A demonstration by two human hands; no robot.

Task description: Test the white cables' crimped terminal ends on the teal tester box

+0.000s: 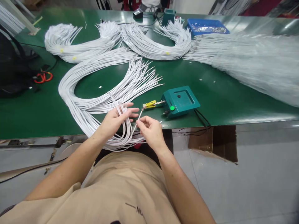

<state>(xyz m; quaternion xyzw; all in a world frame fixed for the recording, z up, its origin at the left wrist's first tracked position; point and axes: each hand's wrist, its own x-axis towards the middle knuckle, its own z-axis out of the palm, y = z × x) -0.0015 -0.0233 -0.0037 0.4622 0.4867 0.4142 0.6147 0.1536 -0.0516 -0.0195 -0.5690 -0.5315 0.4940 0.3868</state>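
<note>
Several white cables [127,129] are looped through my left hand [111,122], held under the thumb with the fingers stretched out to the right. My right hand [152,133] pinches a single white cable [140,115] between thumb and fingertips. That cable's tip is at the yellow clip [149,104] on the front of a teal box [181,101] with a green button; whether they touch I cannot tell. The held cables hang in a curve over the table's front edge, beside a large curved bundle of white cables [70,84] lying to the left.
More white cable bundles [158,51] lie along the back of the green table [112,79]. A plastic-wrapped bundle [254,62] covers the right side. A blue tray [207,26] with small parts stands behind it. Orange-handled scissors [43,77] lie left; a cardboard box [212,143] sits below the edge.
</note>
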